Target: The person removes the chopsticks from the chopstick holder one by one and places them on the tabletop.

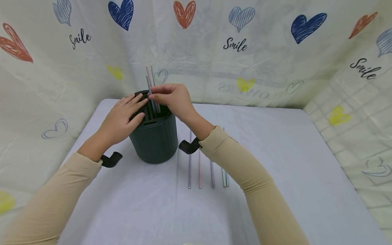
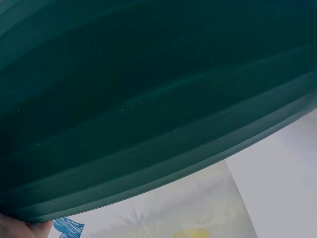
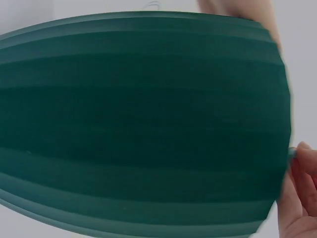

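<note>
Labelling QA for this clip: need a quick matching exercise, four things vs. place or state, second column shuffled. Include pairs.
Things
1. Dark green, ribbed, round container
2. Person's bare left hand
3. Person's bare right hand
4. Row of slim, straight, pastel-coloured sticks

Place or state
A. Pinching a slim, pale bluish stick
B. Lying flat on the white-covered table, partly hidden by a forearm in the head view
C. Resting on the container's top, fingers spread
D. Standing upright, with sticks poking out of its top

Pairs: 1-D, 2-C, 3-A, 4-B
</note>
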A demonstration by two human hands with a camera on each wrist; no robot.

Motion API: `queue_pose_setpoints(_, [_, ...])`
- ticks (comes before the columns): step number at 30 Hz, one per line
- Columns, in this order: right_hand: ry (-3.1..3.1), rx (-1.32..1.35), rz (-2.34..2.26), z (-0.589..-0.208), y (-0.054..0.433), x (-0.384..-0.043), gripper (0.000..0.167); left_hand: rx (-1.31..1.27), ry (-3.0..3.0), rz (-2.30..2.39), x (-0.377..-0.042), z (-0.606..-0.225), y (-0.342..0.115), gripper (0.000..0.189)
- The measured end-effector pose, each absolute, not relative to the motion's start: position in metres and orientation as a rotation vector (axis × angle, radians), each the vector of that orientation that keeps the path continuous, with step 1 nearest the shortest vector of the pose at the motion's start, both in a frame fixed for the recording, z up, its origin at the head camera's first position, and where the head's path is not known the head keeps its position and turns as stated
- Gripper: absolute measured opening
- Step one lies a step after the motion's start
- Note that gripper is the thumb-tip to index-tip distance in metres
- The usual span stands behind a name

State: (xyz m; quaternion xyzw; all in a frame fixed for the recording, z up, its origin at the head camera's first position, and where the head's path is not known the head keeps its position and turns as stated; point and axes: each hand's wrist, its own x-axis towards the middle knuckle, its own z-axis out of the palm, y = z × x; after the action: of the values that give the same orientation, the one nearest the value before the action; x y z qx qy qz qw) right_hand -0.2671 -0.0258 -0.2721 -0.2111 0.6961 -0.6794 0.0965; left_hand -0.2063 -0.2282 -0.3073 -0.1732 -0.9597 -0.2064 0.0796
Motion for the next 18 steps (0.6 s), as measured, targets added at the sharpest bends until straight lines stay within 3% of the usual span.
queue_pose_setpoints(18, [1.896, -0.765, -2.345, -0.226, 0.0, -0.246, 0.027, -0.531, -2.857, -0.634, -0.205, -0.306, -0.228, 0.053])
